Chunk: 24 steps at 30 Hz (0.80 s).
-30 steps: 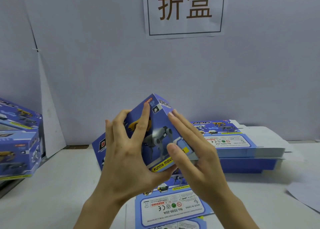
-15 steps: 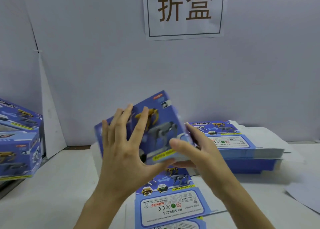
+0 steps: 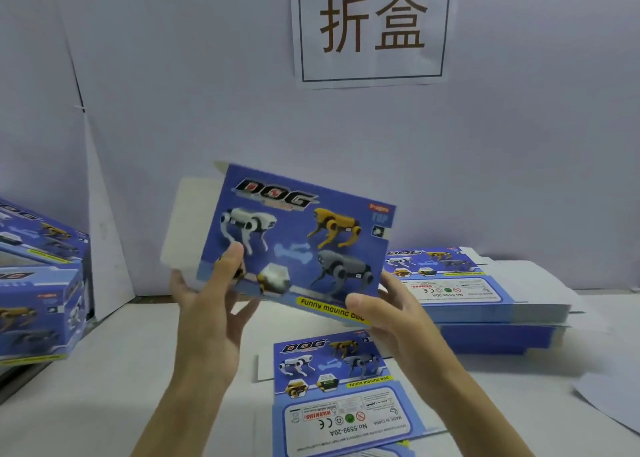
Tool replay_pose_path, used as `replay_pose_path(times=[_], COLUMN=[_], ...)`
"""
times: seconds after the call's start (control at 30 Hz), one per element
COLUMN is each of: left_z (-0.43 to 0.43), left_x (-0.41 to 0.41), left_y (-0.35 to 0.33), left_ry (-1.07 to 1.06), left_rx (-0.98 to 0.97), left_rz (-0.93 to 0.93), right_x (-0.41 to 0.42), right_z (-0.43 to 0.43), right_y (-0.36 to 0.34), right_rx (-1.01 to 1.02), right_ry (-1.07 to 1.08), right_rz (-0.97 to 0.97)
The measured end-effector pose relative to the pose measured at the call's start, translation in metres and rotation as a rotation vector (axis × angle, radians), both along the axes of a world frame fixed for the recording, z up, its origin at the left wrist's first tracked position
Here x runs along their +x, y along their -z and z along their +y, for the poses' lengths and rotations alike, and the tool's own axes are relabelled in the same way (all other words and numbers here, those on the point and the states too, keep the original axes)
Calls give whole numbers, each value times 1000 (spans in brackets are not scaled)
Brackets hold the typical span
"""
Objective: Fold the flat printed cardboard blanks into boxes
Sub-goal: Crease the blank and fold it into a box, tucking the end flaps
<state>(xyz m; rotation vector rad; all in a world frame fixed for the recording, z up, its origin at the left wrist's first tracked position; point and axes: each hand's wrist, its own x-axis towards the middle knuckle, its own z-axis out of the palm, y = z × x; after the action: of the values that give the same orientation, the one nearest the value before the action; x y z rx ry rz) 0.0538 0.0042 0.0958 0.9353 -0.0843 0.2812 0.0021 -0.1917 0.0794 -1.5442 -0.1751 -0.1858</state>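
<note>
**Blank up in both hands, printed face to camera**

Blank (image 3: 298,235) is held in the air above the bench (image 3: 121,370), roughly centre frame and tilted, its right side lower than its left. Blue panel faces the head camera: "DOG" logo, three robot dogs, a yellow "FUNNY MOVING DOG" strip along the lower edge. Plain white flap (image 3: 188,221) sticks out past its left edge. Can't tell what is folded behind the panel.

Left hand (image 3: 207,311): fingers grasping the blank at its lower left, thumb laid on the printed face, the rest going behind.

Right hand (image 3: 391,321): fingers grasping the lower right corner, thumb on the front beside the yellow strip, the others hidden behind the card.

On the bench:
- flat blank (image 3: 339,391) lying directly below the held one, print up, near the front edge of the frame
- stack of blanks (image 3: 485,304) to the right, against the wall (image 3: 173,93)
- folded boxes (image 3: 38,283) piled at far left, one on top of another
- white sheet (image 3: 616,408) at the right edge, partly cut off

Paper sign (image 3: 372,27) with two dark characters is stuck on the wall above the work spot.
</note>
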Motion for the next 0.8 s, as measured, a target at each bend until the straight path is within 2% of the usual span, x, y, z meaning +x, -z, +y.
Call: replay_pose_path(times=[0.1, 0.13, 0.2, 0.27, 0.33, 0.4, 0.47, 0.6, 0.8], left_z=[4, 4, 1, -5, -15, -27, -31, -24, -24], left_x=[4, 4, 3, 3, 2, 1, 3, 9, 12], left_y=[3, 3, 7, 17, 30, 42, 48, 49, 53], left_ry=[41, 31, 8, 86, 240, 316, 318, 300, 271], left_rx=[56, 113, 314, 490, 625, 720, 744, 788, 823], left_rz=[-69, -121, -289, -391, -397, -386, -384, -423, -446], right_x=[-4, -2, 1, 1, 0, 1, 4, 10, 24], right_z=[-14, -19, -32, -41, -39, -29, -24, -27, -23], right_y=[-9, -11, -14, -15, -12, -5, 0, 4, 26], right_rx=[-151, -128, 53, 202, 202, 116, 46, 37, 423], right_ry=[-121, -85, 52, 136, 114, 96, 148, 188, 340], right_rz=[111, 126, 143, 98, 45, 40, 26, 0, 70])
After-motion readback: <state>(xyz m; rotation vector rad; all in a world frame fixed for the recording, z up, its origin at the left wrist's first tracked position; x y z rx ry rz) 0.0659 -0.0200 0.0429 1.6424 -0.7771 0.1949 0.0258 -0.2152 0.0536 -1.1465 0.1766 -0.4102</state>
